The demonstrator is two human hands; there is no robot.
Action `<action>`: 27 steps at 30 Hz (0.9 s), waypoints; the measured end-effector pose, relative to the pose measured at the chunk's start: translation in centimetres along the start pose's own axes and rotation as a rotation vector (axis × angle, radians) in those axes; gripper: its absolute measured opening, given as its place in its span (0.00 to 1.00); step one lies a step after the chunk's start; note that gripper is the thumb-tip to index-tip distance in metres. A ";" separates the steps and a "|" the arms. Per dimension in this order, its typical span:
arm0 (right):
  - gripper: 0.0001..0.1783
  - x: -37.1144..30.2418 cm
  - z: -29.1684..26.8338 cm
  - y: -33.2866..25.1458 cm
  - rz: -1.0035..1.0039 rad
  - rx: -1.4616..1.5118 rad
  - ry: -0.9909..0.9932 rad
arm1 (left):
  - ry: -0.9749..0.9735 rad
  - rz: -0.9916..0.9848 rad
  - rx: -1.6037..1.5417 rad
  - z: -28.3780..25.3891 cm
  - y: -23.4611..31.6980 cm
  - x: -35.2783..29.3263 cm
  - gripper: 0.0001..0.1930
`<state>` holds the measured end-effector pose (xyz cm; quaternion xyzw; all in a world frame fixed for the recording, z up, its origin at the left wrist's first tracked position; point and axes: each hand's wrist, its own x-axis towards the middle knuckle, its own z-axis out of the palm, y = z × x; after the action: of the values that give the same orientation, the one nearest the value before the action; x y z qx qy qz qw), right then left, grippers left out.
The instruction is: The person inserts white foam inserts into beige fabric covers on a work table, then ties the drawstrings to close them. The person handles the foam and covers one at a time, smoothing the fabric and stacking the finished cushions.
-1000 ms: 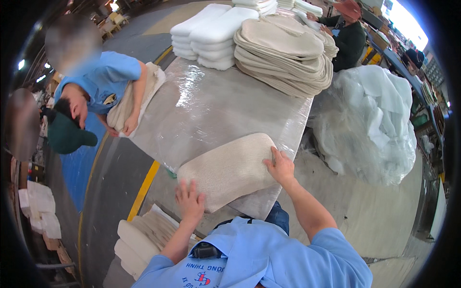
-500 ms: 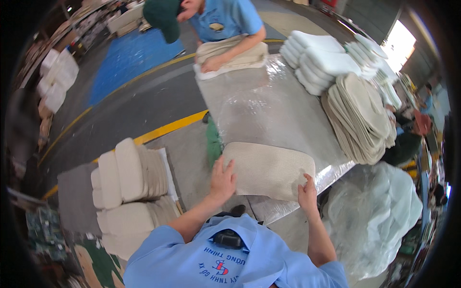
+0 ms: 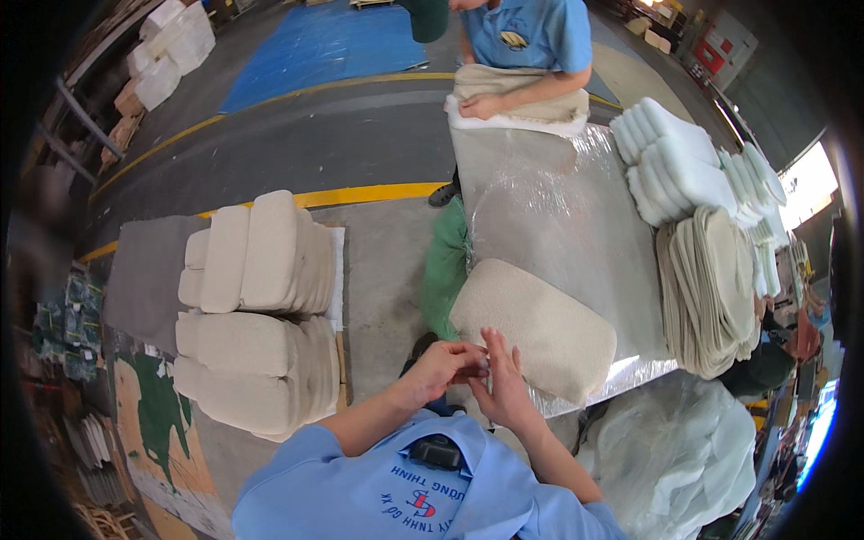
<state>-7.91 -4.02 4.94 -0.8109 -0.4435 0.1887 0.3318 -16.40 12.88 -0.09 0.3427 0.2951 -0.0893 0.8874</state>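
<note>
A beige fabric-covered cushion lies at a slant on the near end of the plastic-covered table. My two hands meet just in front of its near left edge, and neither grips it. The fingers of my left hand are pinched together against the right hand; whatever they hold, if anything, is too small to make out. My right hand has its fingers stretched upward, its thumb toward the left fingertips.
Stacked beige cushions stand on the left. Folded beige covers and white padding pile up on the table's right side. A co-worker handles another beige cover at the far end. A clear plastic bag bulges at the lower right.
Both hands have left the cushion's two sides and come together in front of it. The cushion now lies more slanted, its right end nearer me. My view has shifted left.
</note>
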 end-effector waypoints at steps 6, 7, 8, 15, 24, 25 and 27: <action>0.45 1.2 -2.7 7.6 0.287 0.071 0.392 | 0.319 0.330 0.194 -7.4 10.5 10.1 0.13; 0.44 1.3 -3.1 9.2 0.399 0.078 0.460 | 0.371 0.323 0.229 -8.0 12.4 13.1 0.13; 0.43 0.9 -3.1 11.1 0.457 0.036 0.461 | 0.412 0.310 0.268 -8.1 14.2 16.3 0.12; 0.34 3.8 0.7 13.7 0.609 -0.408 0.426 | 0.258 0.450 0.823 -12.0 20.9 31.5 0.15; 0.32 5.1 1.4 13.5 0.719 -0.388 0.519 | -0.245 -0.523 2.313 -12.6 21.9 36.6 0.20; 0.32 5.3 1.5 13.5 0.724 -0.386 0.525 | -0.191 -0.559 2.306 -12.5 22.1 36.7 0.20; 0.32 4.9 1.5 13.6 0.770 -0.355 0.527 | -0.116 -0.597 2.272 -10.7 21.5 37.3 0.21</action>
<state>1.91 -4.65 -5.76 -0.9799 -0.0384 0.0075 0.1956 16.64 37.70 -16.33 0.8499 0.0738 -0.5210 0.0284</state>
